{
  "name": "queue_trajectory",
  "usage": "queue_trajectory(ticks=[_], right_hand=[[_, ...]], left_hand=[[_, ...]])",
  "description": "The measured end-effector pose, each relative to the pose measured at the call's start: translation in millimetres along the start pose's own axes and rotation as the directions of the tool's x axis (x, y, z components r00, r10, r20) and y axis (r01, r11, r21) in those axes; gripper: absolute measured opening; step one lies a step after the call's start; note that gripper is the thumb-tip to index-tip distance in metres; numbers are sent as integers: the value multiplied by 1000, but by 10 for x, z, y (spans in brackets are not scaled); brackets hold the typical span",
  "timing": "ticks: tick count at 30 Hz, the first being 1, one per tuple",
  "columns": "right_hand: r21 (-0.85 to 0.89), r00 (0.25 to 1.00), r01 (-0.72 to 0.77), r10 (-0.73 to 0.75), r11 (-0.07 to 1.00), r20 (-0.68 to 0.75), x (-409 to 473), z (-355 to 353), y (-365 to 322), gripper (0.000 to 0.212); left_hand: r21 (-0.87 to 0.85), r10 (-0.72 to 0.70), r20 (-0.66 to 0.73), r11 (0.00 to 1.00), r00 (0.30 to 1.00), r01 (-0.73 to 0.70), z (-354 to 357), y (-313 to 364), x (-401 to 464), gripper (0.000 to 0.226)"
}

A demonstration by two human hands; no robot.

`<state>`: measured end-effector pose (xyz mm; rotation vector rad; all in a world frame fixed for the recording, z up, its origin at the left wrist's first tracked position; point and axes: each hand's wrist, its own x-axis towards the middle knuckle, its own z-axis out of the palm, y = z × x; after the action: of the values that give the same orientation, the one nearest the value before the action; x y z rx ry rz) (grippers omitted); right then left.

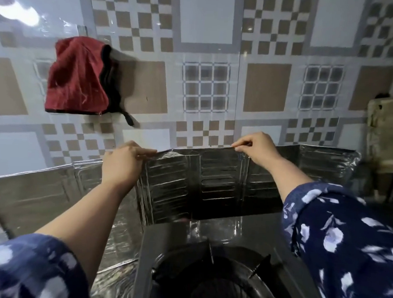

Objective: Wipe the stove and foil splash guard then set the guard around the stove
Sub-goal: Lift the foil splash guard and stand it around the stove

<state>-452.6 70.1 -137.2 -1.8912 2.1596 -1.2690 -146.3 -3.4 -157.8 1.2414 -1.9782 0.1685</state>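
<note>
The foil splash guard (214,184) stands upright behind the stove (186,246), its ribbed silver panels folded along the tiled wall and down the left side. My left hand (124,165) pinches the guard's top edge at the left fold. My right hand (257,149) pinches the same top edge further right. The stove is dark grey, with a black burner and pan support (211,279) at the bottom centre. Part of the guard's right panels is hidden behind my right forearm.
A red and black cloth (78,76) hangs on the tiled wall at upper left. A worn cutting board (383,133) leans at the far right. More foil (116,279) covers the counter left of the stove.
</note>
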Motion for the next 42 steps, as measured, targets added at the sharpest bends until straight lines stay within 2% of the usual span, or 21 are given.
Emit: queue_trajectory(ticks=[5, 10, 14, 18, 22, 34, 42], right_hand=[[-78, 1000, 1, 0, 997, 15, -16, 67, 17, 16], [-76, 990, 115, -108, 990, 95, 11, 314, -353, 20], [-23, 970, 189, -183, 982, 160, 30, 617, -714, 26], [28, 977, 155, -157, 988, 142, -9, 867, -902, 21], [49, 990, 104, -108, 993, 90, -70, 927, -938, 18], [28, 986, 37, -41, 999, 159, 7, 869, -1073, 13], [21, 983, 32, -36, 999, 180, 24, 869, -1039, 14]], left_hand=[[35, -23, 47, 999, 999, 21, 63, 36, 35, 38], [40, -32, 122, 999, 992, 27, 38, 12, 86, 47], [56, 30, 231, 997, 973, -44, -81, -49, 73, 50], [248, -42, 231, 969, 972, -17, -326, -209, 23, 50], [295, -123, 212, 954, 970, 57, -542, -326, -85, 46], [138, -139, 309, 985, 941, 100, -744, -154, -2, 32], [30, -212, 402, 975, 891, 219, -675, -98, 41, 33]])
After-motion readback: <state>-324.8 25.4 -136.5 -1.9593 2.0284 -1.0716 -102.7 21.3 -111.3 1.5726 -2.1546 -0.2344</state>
